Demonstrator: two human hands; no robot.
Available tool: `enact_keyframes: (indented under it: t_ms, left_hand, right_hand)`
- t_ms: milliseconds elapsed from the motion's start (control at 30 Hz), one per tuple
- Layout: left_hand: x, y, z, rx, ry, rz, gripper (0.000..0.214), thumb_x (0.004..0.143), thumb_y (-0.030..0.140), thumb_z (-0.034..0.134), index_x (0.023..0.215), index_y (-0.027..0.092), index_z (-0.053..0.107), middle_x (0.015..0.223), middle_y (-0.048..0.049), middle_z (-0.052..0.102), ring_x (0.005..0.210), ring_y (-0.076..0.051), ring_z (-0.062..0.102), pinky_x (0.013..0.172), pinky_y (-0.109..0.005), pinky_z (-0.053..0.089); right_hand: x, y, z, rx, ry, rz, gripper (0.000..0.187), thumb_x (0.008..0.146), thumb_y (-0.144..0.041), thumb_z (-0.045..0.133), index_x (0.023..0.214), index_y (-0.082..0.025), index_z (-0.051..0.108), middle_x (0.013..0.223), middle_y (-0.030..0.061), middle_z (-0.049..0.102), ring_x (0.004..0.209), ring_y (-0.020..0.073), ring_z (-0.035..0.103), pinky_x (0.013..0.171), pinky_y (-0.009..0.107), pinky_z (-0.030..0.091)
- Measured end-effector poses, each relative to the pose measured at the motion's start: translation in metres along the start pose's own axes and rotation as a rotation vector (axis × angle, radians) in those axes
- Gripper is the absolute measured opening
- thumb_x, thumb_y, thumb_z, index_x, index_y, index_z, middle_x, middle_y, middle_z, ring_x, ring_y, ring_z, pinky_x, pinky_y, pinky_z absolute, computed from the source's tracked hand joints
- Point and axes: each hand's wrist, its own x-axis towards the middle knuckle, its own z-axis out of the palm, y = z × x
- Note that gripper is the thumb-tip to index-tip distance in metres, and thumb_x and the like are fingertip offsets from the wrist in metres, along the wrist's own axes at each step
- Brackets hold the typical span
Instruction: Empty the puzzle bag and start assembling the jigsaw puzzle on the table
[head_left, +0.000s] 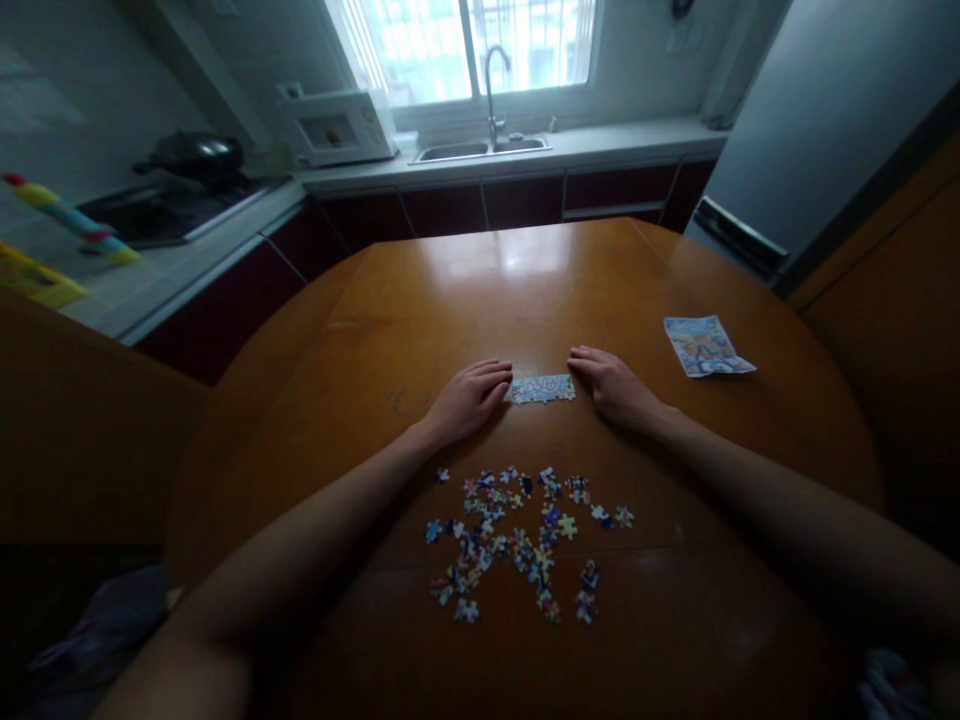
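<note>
A joined strip of jigsaw puzzle [543,388], pale blue and white with a knobbed lower edge, lies flat on the wooden table. My left hand [469,402] rests at the strip's left end, its fingers laid out flat and covering a little of that edge. At the opposite end is my right hand [616,390], palm down with fingers stretched towards the strip's upper right corner; whether they touch it I cannot tell. Neither hand grips anything. Nearer to me, many loose jigsaw pieces [501,545] lie scattered between my forearms, some overlapping.
On the right of the table [450,290] lies a creased printed picture sheet [705,347]. Beyond the table are a sink [454,151] with a tap, a white microwave [341,128] and a dark pan [193,156] on the stove. A fridge [832,130] stands at the right.
</note>
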Motion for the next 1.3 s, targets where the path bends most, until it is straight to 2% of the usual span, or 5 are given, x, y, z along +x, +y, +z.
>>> enact_keyframes:
  t_ms: [233,500,633,1033,1300]
  left_hand:
    - [0.0000,0.0004,-0.0006,0.001,0.003,0.009,0.037,0.105,0.037,0.045,0.128,0.022,0.069,0.139,-0.0061,0.064,0.138,-0.023,0.053,0.118,-0.051,0.044]
    - [-0.0001,-0.0012,0.0007,0.004,0.004,0.006,0.035,0.104,0.036,0.046,0.128,0.021,0.068,0.139,-0.0060,0.064,0.138,-0.023,0.053,0.118,-0.050,0.044]
    - [-0.0002,-0.0013,0.0006,0.012,0.003,0.006,0.035,0.104,0.036,0.047,0.127,0.021,0.068,0.139,-0.0059,0.064,0.138,-0.023,0.053,0.118,-0.051,0.044]
    - [-0.0006,-0.0008,-0.0002,0.018,-0.001,0.021,0.033,0.101,0.035,0.053,0.128,0.022,0.068,0.140,-0.0065,0.064,0.137,-0.024,0.053,0.117,-0.051,0.045]
    - [-0.0014,-0.0003,-0.0004,0.029,-0.005,0.034,0.030,0.102,0.035,0.052,0.123,0.023,0.070,0.140,-0.0064,0.064,0.136,-0.024,0.054,0.116,-0.051,0.045]
  right_hand:
    - [-0.0004,0.0025,0.0016,0.046,0.014,-0.005,0.057,0.084,0.001,0.048,0.134,-0.020,0.067,0.149,0.0104,0.058,0.143,0.0267,0.048,0.121,0.053,0.036]
    - [0.0002,0.0023,0.0019,0.033,0.013,0.007,0.052,0.087,-0.002,0.049,0.132,-0.018,0.068,0.148,0.0108,0.058,0.142,0.0265,0.048,0.121,0.051,0.036]
    - [-0.0002,0.0017,0.0014,0.006,0.014,0.000,0.051,0.087,-0.001,0.047,0.132,-0.014,0.067,0.147,0.0140,0.058,0.141,0.0273,0.049,0.120,0.051,0.037]
    - [0.0000,0.0021,0.0014,0.027,0.027,-0.010,0.050,0.088,-0.004,0.049,0.131,-0.018,0.068,0.146,0.0130,0.059,0.141,0.0286,0.050,0.119,0.053,0.038]
    - [0.0000,0.0014,0.0014,-0.020,0.020,-0.017,0.049,0.088,-0.004,0.048,0.132,-0.014,0.068,0.147,0.0148,0.059,0.141,0.0278,0.050,0.120,0.051,0.039]
